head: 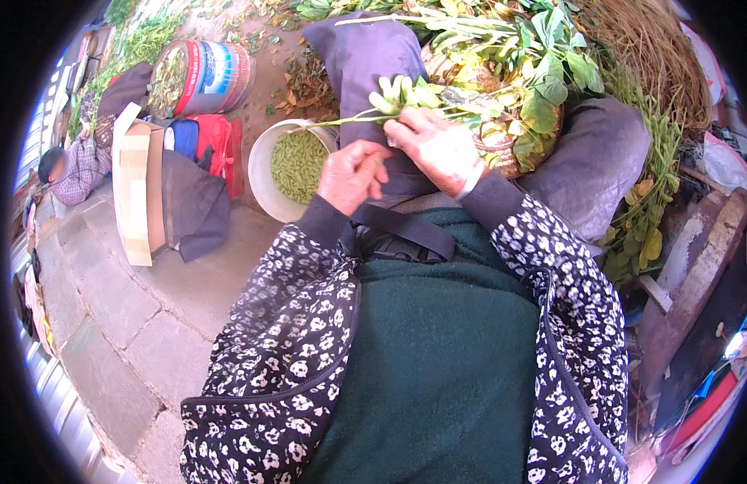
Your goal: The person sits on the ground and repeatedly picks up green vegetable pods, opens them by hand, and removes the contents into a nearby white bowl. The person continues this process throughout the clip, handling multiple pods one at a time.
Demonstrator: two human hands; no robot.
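My right hand [434,148] grips a bean plant's stem [343,121], which points left across my thigh. Plump green pods [394,94] stick up just beyond its fingers. My left hand [354,175] is close by on the left, its fingers curled; whether something sits inside them is hidden. Beside that hand stands a white plastic bucket [261,175], holding a heap of shelled green beans [298,166]. Between my knees, a round woven basket [500,158] carries yellowing leaves and leafy bean plants [549,66].
Left of the bucket are a cardboard box [140,187] with dark cloth over it, a red plastic stool [235,157] and a printed pail [195,78] full of leaves. A person [77,169] sits at far left. Dry stalks [652,48] and a wooden frame [700,272] lie rightward.
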